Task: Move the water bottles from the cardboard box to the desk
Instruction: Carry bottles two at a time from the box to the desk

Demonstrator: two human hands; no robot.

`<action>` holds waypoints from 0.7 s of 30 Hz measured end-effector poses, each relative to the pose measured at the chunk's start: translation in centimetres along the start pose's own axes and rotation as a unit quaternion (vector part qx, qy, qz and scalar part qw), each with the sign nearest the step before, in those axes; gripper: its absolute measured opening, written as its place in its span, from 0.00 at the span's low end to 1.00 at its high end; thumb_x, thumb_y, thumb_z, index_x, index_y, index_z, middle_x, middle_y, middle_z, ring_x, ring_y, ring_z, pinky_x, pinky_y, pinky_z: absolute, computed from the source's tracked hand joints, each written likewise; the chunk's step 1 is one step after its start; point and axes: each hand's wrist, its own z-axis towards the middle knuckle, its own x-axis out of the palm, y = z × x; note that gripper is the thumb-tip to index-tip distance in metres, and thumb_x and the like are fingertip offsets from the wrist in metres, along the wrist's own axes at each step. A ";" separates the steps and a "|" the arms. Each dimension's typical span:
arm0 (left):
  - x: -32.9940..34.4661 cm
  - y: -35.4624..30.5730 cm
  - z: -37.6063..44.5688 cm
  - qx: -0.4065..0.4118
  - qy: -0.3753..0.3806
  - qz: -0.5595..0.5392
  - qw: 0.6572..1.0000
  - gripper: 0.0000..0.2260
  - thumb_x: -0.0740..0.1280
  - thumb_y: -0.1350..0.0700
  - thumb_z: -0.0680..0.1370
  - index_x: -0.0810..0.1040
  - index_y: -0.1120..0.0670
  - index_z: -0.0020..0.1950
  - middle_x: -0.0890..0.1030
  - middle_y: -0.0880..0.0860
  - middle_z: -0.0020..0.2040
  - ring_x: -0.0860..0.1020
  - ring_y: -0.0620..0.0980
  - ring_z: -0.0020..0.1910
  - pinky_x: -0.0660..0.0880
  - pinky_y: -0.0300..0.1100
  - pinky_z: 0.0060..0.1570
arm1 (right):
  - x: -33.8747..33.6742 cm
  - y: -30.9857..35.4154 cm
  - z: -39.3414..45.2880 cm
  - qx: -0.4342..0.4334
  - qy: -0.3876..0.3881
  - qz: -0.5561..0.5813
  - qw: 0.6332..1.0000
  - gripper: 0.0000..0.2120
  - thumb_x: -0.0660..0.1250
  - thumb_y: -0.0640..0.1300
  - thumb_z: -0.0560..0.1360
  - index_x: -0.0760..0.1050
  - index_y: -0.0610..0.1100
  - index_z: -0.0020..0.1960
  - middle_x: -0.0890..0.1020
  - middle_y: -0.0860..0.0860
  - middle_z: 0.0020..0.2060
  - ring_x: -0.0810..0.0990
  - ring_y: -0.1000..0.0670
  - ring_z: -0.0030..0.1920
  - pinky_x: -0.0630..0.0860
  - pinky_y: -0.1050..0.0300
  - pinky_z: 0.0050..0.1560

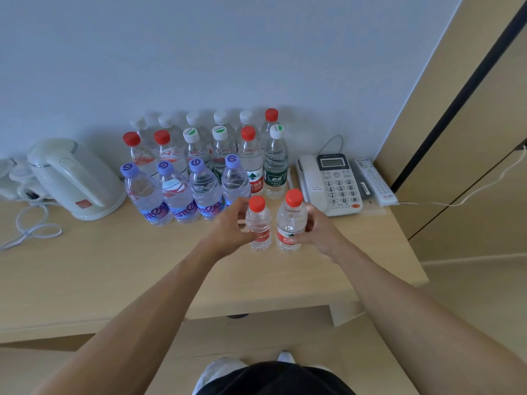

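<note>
Head view shows your left hand [228, 227] curled around the small clear plastic water bottle with a red cap and red label [259, 223], and your right hand [315, 230] curled around the larger clear plastic water bottle with a red cap [290, 222]. Both bottles are upright with their bases at or on the light wooden desk [114, 266], just in front of the standing rows; contact with the surface cannot be confirmed. The cardboard box is not in view.

Hazards:
- The two held bottles stand just beside each other. Releasing one at a tilt may tip it into the other.
- The nearest purple-capped bottle [234, 178] sits close behind your left hand. A backward knuckle movement could topple it into the rows.
- The white desk telephone [332, 185] lies near your right hand. Withdraw sideways with care.

Count:
- Held bottles: two.
- Purple-capped bottles, front row: four.
- Middle row: six, three red-capped and three white-capped.
- Back row against the wall: about six, one red-capped; overlap makes this uncertain.
- White electric kettle [71, 181]: one.
- White remote control [375, 181]: one.
</note>
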 end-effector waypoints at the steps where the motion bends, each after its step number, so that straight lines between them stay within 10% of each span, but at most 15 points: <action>1: -0.5 -0.6 -0.1 0.017 -0.008 0.041 0.999 0.26 0.79 0.59 0.70 0.74 0.52 0.65 0.82 0.50 0.55 0.80 0.50 0.55 0.79 0.50 0.57 | 0.0 0.0 -0.1 -0.004 0.000 -0.006 1.000 0.32 0.80 0.29 0.62 0.73 0.45 0.62 0.82 0.46 0.55 0.81 0.49 0.56 0.77 0.52 0.59; 6: -2.4 -4.5 0.0 0.091 -0.055 0.175 0.979 0.25 0.78 0.56 0.70 0.77 0.52 0.66 0.79 0.49 0.51 0.78 0.48 0.48 0.75 0.38 0.49 | 0.0 0.3 -0.5 -0.010 -0.011 -0.039 0.999 0.33 0.81 0.34 0.61 0.74 0.48 0.63 0.83 0.49 0.55 0.81 0.49 0.57 0.78 0.49 0.62; 21: -3.4 -7.6 5.2 0.121 -0.029 0.475 0.871 0.17 0.76 0.45 0.72 0.84 0.48 0.58 0.81 0.54 0.50 0.77 0.56 0.52 0.73 0.45 0.47 | 0.1 0.9 -1.6 -0.031 -0.059 -0.082 0.994 0.29 0.80 0.51 0.57 0.75 0.60 0.56 0.83 0.58 0.52 0.81 0.57 0.56 0.80 0.53 0.59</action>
